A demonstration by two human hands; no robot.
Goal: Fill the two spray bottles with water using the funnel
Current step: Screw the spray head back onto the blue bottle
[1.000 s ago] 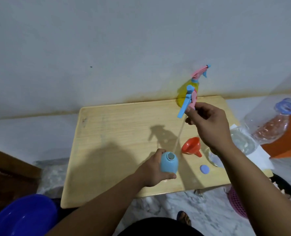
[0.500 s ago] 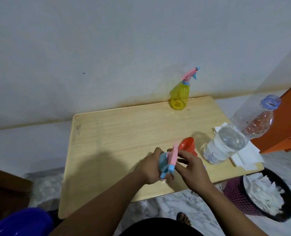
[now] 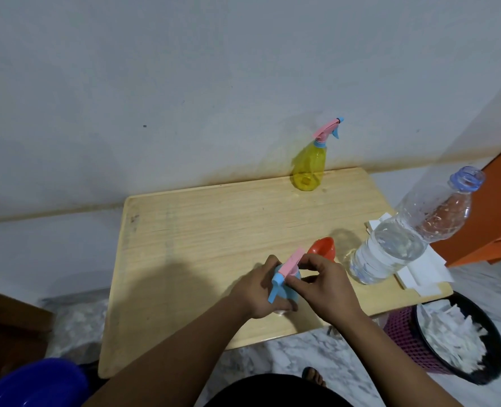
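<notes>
While screwing the pink-and-blue spray head (image 3: 284,270) back on, blue spray bottle (image 3: 286,293) kept upright at lower centre of frame on wooden table (image 3: 184,239), left hand (image 3: 258,292) curled round its body to stop it turning. Right hand (image 3: 328,282) just right of it, thumb and fingertips pinching the head's collar, wrist cocked for a twist. Orange funnel (image 3: 322,248) lying just behind the hands, within easy reach. Open water bottle (image 3: 404,239) right of frame, partly full. Yellow spray bottle (image 3: 309,168) capped, upper centre by the wall, probably waiting its turn; fill level unclear.
</notes>
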